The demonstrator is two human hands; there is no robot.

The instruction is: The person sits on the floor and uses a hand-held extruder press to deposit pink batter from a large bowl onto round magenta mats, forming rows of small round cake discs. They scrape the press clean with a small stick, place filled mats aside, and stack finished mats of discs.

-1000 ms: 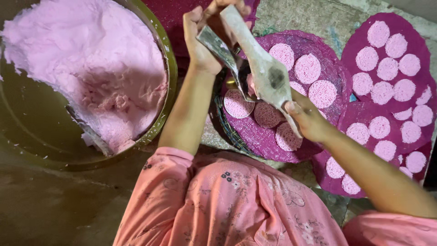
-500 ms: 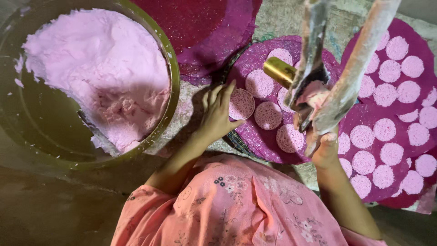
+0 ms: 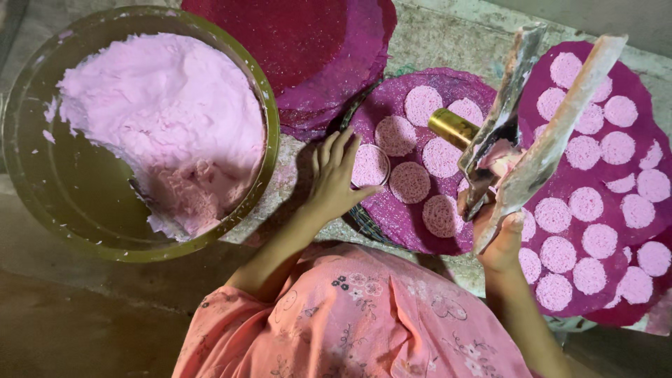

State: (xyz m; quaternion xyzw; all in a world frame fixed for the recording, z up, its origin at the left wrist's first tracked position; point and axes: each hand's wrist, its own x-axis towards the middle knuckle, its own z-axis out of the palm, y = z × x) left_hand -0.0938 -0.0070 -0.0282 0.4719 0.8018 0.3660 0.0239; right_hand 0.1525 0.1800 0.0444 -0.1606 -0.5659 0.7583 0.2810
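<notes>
Landmark: the round magenta woven mat (image 3: 413,217) at centre.

Left hand (image 3: 334,178) lay flat on the mat's left edge, fingers spread and open, fingertips touching a pale pink round dough disc (image 3: 369,165). That disc sat at the mat's left side, looked flat, grainy-surfaced, with a thin raised rim (possibly a ring mould, couldn't tell). More discs of the same kind lay on the mat just right of it, close together, not overlapping.

Right hand (image 3: 500,241) was raised over the mat's right edge, clamped around a dough-smeared metal press tool with two long flat handles (image 3: 539,133); handles splayed upward, brass-coloured cylinder (image 3: 453,127) at its lower end pointing over the mat.

Left of the mat: a big round olive-green basin (image 3: 84,203), holding a mound of pale pink dough (image 3: 164,119), bare on its lower-left.

Above the mat: a stack of dark crimson mats (image 3: 315,49), without discs. Right of the mat: another magenta mat (image 3: 595,182) covered with discs.

All sat on rough grey concrete floor (image 3: 434,35), darker and damp-looking below the basin. Person's pink floral sleeve (image 3: 350,315) sat below the mat.
</notes>
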